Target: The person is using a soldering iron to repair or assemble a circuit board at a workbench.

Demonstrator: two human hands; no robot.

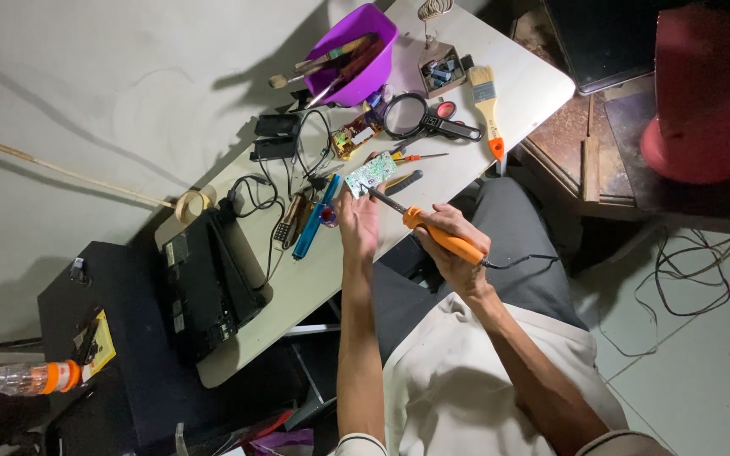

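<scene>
My left hand (358,223) holds up a small green circuit board (370,173) by its lower edge, above the white table (517,76). An orange-handled soldering iron (443,236) is gripped in my right hand (449,245). Its dark metal tip (379,198) points up-left and touches the board's lower right corner. The iron's black cord (521,261) runs off to the right across my grey trouser leg.
On the table lie a purple bowl (355,52) of brushes, a magnifying glass (407,114), a paintbrush (487,101), a screwdriver (411,158), a blue tool (316,218), black adapters (276,135), cables and a black device (209,283). A red stool (703,93) stands at right.
</scene>
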